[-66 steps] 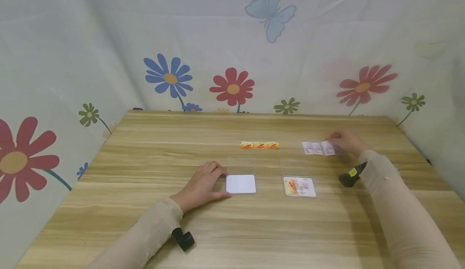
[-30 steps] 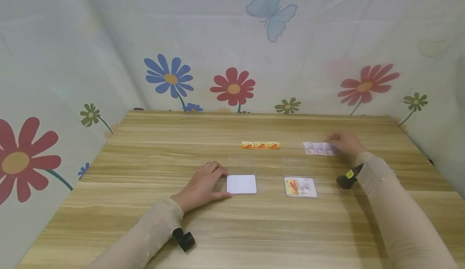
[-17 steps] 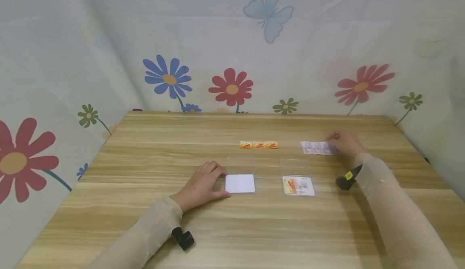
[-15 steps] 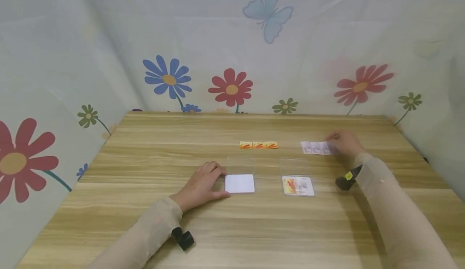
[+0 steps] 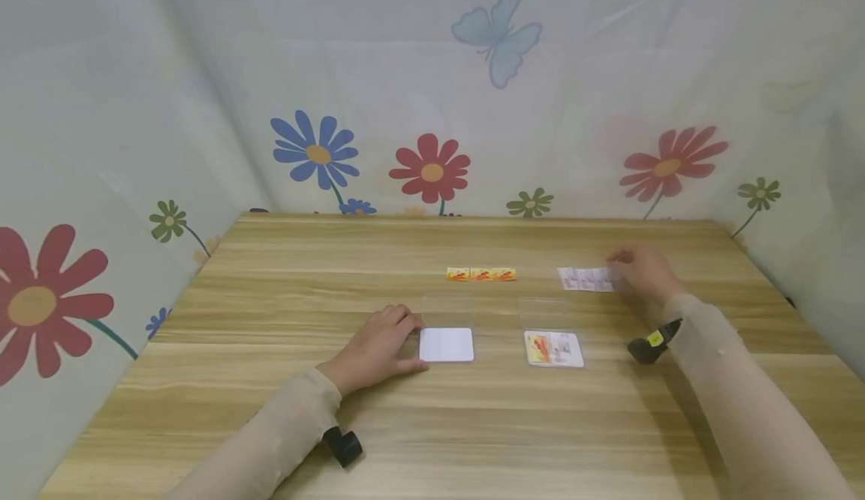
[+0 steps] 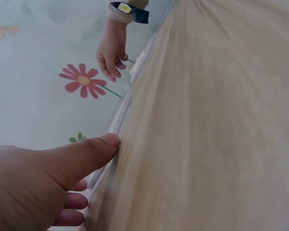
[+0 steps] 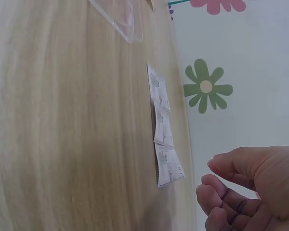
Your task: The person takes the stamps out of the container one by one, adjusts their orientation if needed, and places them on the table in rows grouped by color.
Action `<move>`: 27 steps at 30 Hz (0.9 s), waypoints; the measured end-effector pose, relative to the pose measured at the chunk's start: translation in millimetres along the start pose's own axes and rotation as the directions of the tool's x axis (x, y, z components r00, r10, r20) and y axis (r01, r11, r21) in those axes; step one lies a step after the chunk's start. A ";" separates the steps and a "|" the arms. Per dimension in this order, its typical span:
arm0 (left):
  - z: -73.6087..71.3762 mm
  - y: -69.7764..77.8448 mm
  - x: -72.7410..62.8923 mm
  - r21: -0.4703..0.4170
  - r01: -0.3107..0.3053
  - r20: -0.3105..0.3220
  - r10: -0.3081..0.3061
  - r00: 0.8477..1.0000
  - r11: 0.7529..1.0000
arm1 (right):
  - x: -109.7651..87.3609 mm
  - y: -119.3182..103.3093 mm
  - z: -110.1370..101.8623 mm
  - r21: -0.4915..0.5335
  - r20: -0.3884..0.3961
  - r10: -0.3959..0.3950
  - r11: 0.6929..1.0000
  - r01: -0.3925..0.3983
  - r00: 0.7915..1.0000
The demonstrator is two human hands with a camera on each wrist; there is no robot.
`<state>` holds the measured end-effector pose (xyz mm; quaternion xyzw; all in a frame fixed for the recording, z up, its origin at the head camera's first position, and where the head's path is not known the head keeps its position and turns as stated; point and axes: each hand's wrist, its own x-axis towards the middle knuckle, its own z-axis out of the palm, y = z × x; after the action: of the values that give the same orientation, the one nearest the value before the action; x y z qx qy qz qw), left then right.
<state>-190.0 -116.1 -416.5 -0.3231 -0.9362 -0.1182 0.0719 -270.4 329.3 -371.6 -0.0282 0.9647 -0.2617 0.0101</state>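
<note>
My left hand (image 5: 375, 350) holds the left end of a flat plastic case (image 5: 446, 344) with a white inside, thumb at the near corner and a finger at the far one. In the left wrist view the thumb (image 6: 98, 149) lies along the case's edge. My right hand (image 5: 645, 271) hovers by a row of small white-purple sachets (image 5: 586, 279), its fingers loosely bent. Nothing sits between thumb and fingers in the right wrist view, where three sachets (image 7: 164, 127) lie apart from them.
A second case (image 5: 554, 350) holds a yellow-orange sachet and a whitish one. Clear lids (image 5: 447, 308) lie folded back behind both cases. Several yellow-orange sachets (image 5: 481, 274) form a row farther back. The wooden table (image 5: 338, 260) ends at a flowered curtain (image 5: 378, 57).
My right hand, earlier touching the end of the white-purple sachet row, now stands slightly off it. The sachets now lie in a straighter row. My left hand stays at the case.
</note>
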 end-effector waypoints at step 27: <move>-21.1 23.8 11.8 -0.054 0.001 -0.140 -0.009 0.990 0.999 | -33.5 -31.9 -8.8 0.033 -0.050 -0.108 0.993 0.110 0.993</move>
<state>-183.2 -96.7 -389.5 -0.3135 -0.9261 -0.1659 0.1286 -235.8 308.2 -347.7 -0.0742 0.9568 -0.2797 -0.0271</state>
